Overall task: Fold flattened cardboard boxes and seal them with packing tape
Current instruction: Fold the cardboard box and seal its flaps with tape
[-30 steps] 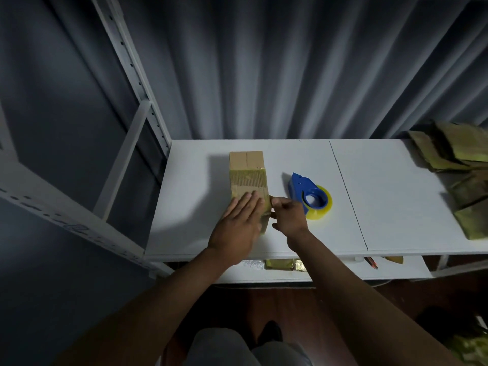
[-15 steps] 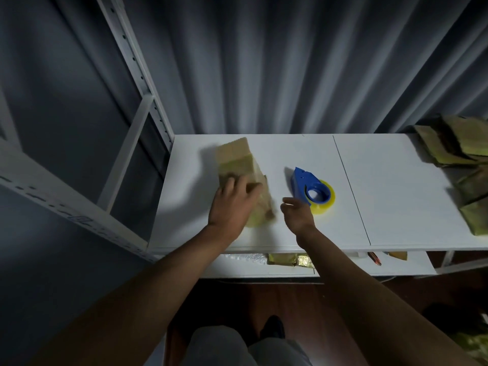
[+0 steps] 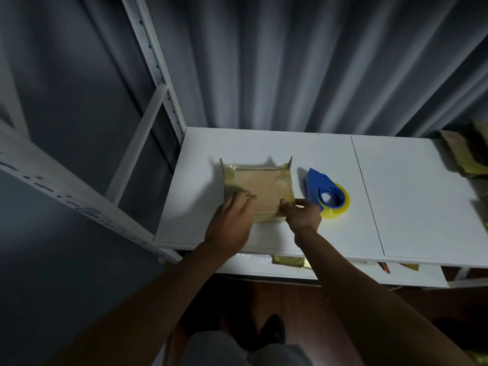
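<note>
A small brown cardboard box (image 3: 261,186) lies on the white table (image 3: 412,196), a broad taped face turned up, with yellowish tape along its edges. My left hand (image 3: 232,217) rests on its near left part, fingers spread on the top. At the near right corner my right hand (image 3: 301,212) pinches the box's edge with thumb and fingers. A blue tape dispenser (image 3: 323,191) with a yellow-tinted roll sits just right of the box, untouched.
Flattened taped cardboard (image 3: 467,151) is piled at the table's far right edge. A white shelving upright (image 3: 155,75) rises at the table's left rear corner. Grey curtains hang behind. More flat pieces (image 3: 287,260) lie on a lower shelf under the front edge.
The box was turned from lying lengthwise to showing a broad square face. My left hand went along with it, and my right hand came back to its right corner.
</note>
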